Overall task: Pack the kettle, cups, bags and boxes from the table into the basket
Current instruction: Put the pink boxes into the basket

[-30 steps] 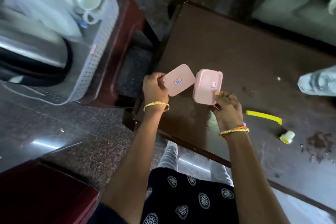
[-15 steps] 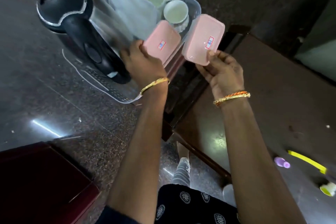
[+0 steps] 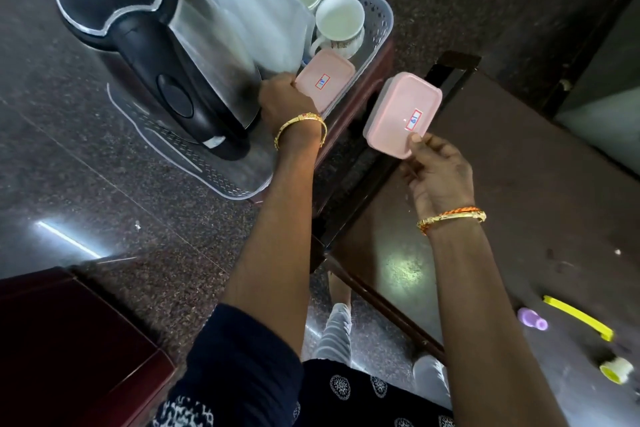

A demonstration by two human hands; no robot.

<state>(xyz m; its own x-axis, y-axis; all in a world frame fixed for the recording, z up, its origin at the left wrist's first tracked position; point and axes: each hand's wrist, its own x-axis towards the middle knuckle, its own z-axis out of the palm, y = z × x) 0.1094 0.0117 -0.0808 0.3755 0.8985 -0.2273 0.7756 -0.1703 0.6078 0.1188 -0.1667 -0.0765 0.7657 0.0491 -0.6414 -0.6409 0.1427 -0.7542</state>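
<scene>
Basket (image 3: 375,15) | left hand (image 3: 282,104) grips pink box (image 3: 323,81) | right hand (image 3: 441,177) pinches box labelled "81" (image 3: 403,113)

Two pink boxes, each with a small white sticker edged red and blue. The sticker (image 3: 413,120) on the pink box (image 3: 398,111) outside the basket reads like "81" in blue handwriting, seen rotated. The sticker (image 3: 322,81) on the other pink box (image 3: 329,74), inside the basket, carries blue marks too blurred to read. No other text legible.
</scene>
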